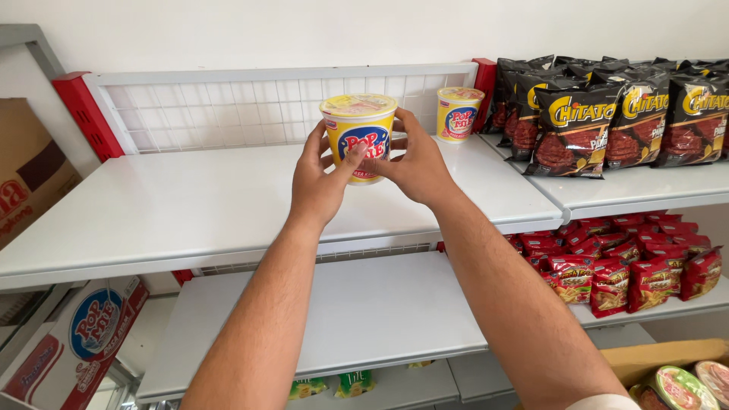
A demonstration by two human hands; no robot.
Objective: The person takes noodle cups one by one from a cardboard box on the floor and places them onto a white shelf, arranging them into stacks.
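Yellow noodle cup (358, 135) gripped upright between left hand (319, 178) and right hand (416, 165), both closed around it, label facing outward, just above the white shelf (190, 205), near a second cup (459, 114).

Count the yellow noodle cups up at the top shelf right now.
2: one yellow noodle cup held between left hand and right hand over the top shelf; a second cup stands at the back right.
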